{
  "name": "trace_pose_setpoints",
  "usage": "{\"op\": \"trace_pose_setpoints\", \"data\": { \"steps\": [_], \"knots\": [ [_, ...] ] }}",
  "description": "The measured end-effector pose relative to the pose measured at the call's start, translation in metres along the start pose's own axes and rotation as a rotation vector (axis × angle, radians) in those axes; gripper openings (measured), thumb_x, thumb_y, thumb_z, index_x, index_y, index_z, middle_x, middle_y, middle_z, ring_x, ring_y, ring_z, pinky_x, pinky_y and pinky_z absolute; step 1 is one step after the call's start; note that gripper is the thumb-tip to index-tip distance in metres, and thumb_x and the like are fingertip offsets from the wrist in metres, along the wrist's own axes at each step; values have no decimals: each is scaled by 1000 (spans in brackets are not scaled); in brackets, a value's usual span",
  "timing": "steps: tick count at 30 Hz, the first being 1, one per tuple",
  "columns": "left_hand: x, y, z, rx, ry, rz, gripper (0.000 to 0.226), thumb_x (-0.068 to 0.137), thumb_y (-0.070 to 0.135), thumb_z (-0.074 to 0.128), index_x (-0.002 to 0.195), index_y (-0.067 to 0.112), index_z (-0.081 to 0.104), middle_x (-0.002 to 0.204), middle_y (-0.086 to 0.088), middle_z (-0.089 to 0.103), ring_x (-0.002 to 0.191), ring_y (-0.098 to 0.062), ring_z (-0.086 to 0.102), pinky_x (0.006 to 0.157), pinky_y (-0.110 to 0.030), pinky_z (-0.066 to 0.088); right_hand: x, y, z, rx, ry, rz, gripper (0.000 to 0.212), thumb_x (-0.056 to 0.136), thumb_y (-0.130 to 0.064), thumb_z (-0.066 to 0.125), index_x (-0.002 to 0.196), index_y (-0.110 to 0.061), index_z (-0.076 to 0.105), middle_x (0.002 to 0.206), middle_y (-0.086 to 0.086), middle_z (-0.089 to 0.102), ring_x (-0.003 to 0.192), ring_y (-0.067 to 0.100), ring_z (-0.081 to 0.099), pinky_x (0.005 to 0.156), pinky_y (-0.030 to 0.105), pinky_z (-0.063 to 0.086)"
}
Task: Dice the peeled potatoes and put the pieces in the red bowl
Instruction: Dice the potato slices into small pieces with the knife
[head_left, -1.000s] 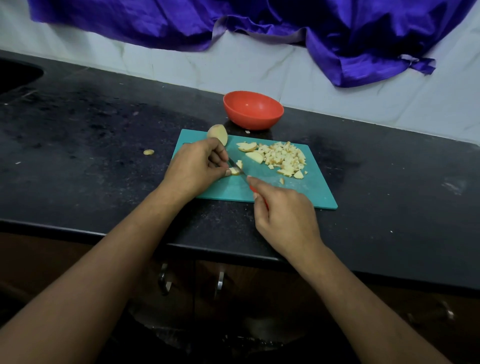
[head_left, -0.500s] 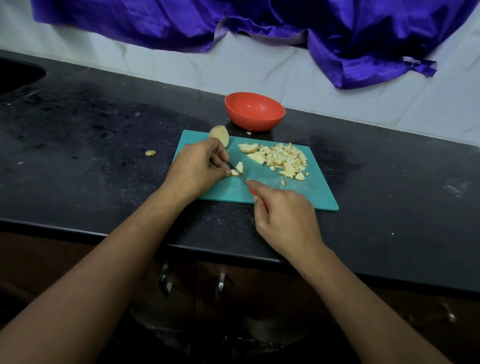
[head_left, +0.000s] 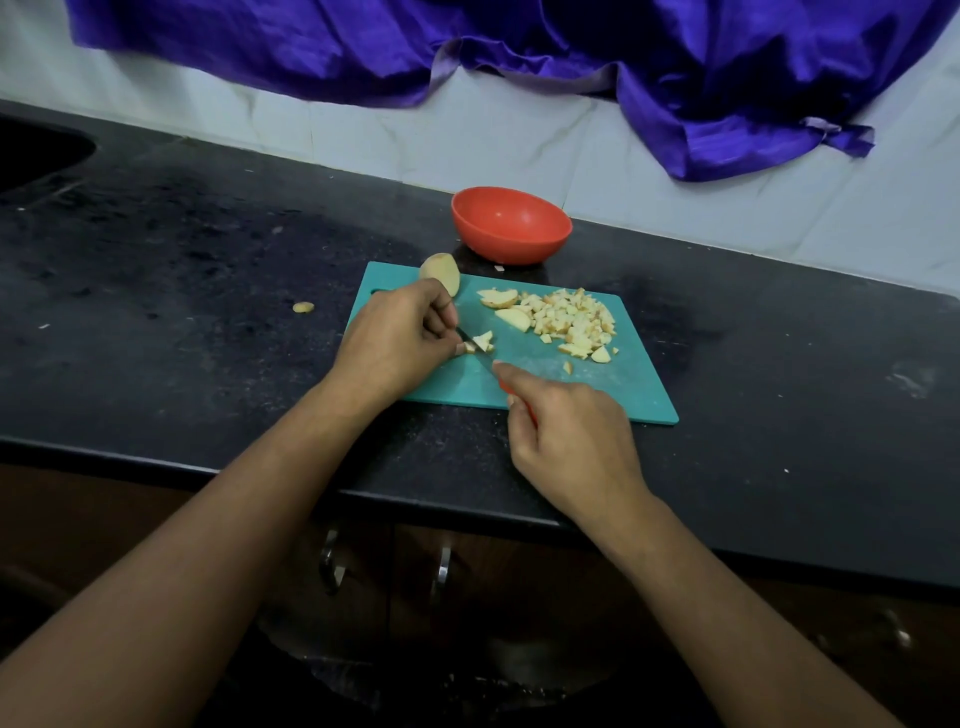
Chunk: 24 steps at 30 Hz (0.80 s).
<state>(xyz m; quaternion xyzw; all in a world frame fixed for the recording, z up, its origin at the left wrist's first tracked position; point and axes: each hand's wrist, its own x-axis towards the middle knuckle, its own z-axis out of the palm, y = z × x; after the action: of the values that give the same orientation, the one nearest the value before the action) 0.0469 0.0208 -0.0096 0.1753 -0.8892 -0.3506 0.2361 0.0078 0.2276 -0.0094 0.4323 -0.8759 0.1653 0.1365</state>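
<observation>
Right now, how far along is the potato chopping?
Done: a heap of diced pieces lies on the teal cutting board. In hand: the left hand holds a small potato piece while the right hand grips the knife cutting it. Left: two bigger slices, a potato half at the board's far corner, and moving everything into the red bowl, which looks empty.

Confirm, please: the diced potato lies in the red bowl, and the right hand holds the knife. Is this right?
No. The head view shows the diced potato heaped on the board, not in the red bowl, which looks empty. The right hand does hold the knife.
</observation>
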Motion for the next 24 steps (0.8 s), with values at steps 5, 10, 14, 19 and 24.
{"op": "trace_pose_setpoints", "data": {
  "steps": [5, 10, 14, 19, 24],
  "knots": [
    [-1, 1, -1, 12, -1, -6, 27, 79, 20, 87, 85, 29, 63, 79, 10, 70, 76, -4, 67, 79, -40, 60, -2, 1, 0, 29, 31, 12, 42, 101, -28, 53, 141, -33, 60, 73, -10, 64, 63, 9, 54, 57, 31, 44],
    [-2, 1, -2, 24, -1, -10, 26, 80, 20, 86, 87, 29, 63, 80, 10, 68, 74, -3, 66, 78, -37, 60, -2, 4, 0, 107, 100, 61, 41, 102, -29, 53, 142, -34, 59, 68, -15, 54, 53, 4, 44, 52, 26, 38],
    [-1, 2, -2, 40, -15, -20, 26, 80, 25, 87, 89, 30, 63, 80, 11, 69, 73, -2, 66, 77, -33, 60, -2, 4, 0, 81, 105, 68, 40, 102, -31, 52, 142, -36, 59, 67, -15, 55, 53, 5, 46, 51, 24, 37],
    [3, 9, -1, 221, -98, 22, 36, 82, 49, 81, 113, 35, 69, 91, 19, 68, 85, -3, 61, 73, -30, 48, 3, 22, 6, 536, 205, 303, 37, 101, -23, 59, 136, -33, 66, 98, -17, 74, 74, -2, 63, 66, 20, 51],
    [17, 25, 10, 313, -136, 37, 15, 86, 46, 79, 95, 35, 75, 81, 18, 66, 83, -3, 62, 64, -26, 42, 4, 30, 6, 937, 285, 467, 34, 103, -13, 58, 133, -27, 67, 57, -19, 52, 52, 8, 38, 48, 26, 32]
  ]
}}
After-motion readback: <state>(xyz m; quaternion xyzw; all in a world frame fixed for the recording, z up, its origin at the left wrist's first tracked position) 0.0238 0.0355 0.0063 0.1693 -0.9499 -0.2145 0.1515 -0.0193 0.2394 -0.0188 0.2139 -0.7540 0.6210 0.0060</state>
